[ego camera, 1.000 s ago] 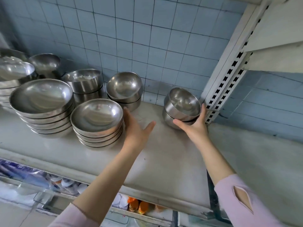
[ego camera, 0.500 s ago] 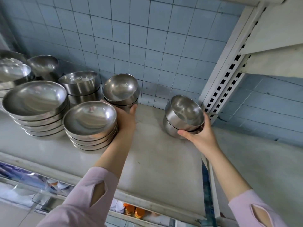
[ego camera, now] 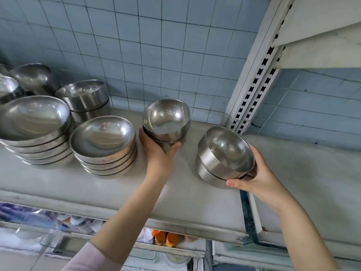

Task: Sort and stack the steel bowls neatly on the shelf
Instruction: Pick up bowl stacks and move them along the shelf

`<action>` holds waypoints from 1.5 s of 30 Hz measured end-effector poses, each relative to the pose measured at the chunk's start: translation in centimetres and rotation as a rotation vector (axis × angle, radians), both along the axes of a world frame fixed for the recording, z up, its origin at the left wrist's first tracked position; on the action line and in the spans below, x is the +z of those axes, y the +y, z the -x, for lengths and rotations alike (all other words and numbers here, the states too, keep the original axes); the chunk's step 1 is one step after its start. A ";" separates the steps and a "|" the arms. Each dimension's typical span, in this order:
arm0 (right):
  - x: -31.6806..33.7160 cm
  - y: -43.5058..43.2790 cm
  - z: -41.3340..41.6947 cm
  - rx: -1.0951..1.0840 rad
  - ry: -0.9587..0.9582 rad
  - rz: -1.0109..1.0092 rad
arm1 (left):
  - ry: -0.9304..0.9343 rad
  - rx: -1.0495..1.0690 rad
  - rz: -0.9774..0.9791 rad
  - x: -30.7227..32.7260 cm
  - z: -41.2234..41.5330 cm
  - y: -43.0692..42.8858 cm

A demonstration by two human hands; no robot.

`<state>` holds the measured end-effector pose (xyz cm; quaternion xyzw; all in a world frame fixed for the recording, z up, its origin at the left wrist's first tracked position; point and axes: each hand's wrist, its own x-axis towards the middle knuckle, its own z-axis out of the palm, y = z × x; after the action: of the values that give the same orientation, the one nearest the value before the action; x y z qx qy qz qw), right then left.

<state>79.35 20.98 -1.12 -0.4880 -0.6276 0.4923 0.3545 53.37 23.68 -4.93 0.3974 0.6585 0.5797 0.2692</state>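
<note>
Shelf: pale, stained; carries all bowl stacks, blue tiled wall behind.
Left hand: wrapped around the base of the centre stack, thumb on its near right side, fingers on its left.
Centre stack: small deep bowls, nested, tilted slightly; at 12 o'clock of the shelf.
Right hand: cupped round the right stack, thumb under the lower bowl's near side, fingers behind the rim.
Right stack: two deep bowls, top one tilted; at 3 o'clock, just before the slotted upright.
Shallow stack: at 9 o'clock, just beside the left hand.
Large stack: far 9 o'clock.
Straight-sided stack: at 10 o'clock, against the wall.
</note>
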 end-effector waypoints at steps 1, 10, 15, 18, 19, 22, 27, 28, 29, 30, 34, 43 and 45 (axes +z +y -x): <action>0.0 -0.6 -0.2 0.021 0.005 0.016 | 0.000 -0.037 0.005 0.0 0.0 -0.9; -0.7 -3.0 0.4 0.050 0.014 -0.017 | 0.084 -0.232 0.019 -0.5 2.4 -5.1; -1.4 -3.1 1.3 -0.036 0.026 -0.076 | 0.090 -0.271 0.003 -0.1 2.7 -5.3; -2.1 -3.5 1.7 -0.058 0.110 -0.038 | 0.089 -0.289 -0.002 -0.2 3.0 -5.4; -2.0 -3.6 1.8 -0.060 0.124 -0.031 | 0.090 -0.295 -0.005 -0.2 3.0 -5.4; -1.8 -3.5 1.7 -0.049 0.120 -0.011 | 0.091 -0.299 -0.015 -0.4 3.0 -5.4; -1.8 -3.4 1.6 -0.058 0.125 0.007 | 0.044 -0.279 -0.055 -0.1 2.5 -5.3; -1.8 -3.4 1.5 -0.061 0.126 0.006 | 0.027 -0.277 -0.067 0.2 2.3 -5.3; -1.9 -3.4 1.5 -0.059 0.123 0.007 | 0.014 -0.275 -0.085 0.6 2.1 -5.3; -1.9 -3.3 1.5 -0.055 0.118 0.007 | 0.004 -0.271 -0.101 1.0 2.0 -5.3; -1.8 -3.3 1.4 -0.048 0.122 0.014 | -0.025 -0.295 -0.206 3.1 2.1 -4.8; 0.6 -4.4 2.4 0.054 -0.004 -0.006 | -0.115 -0.560 -0.346 9.8 2.5 -5.8; 3.3 -3.8 2.2 0.027 -0.103 -0.107 | -0.125 -0.630 -0.333 10.6 2.2 -6.2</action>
<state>77.19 17.16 2.16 -0.4844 -0.6769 0.4370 0.3409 51.18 17.44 5.66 0.5830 0.3826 0.5908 0.4057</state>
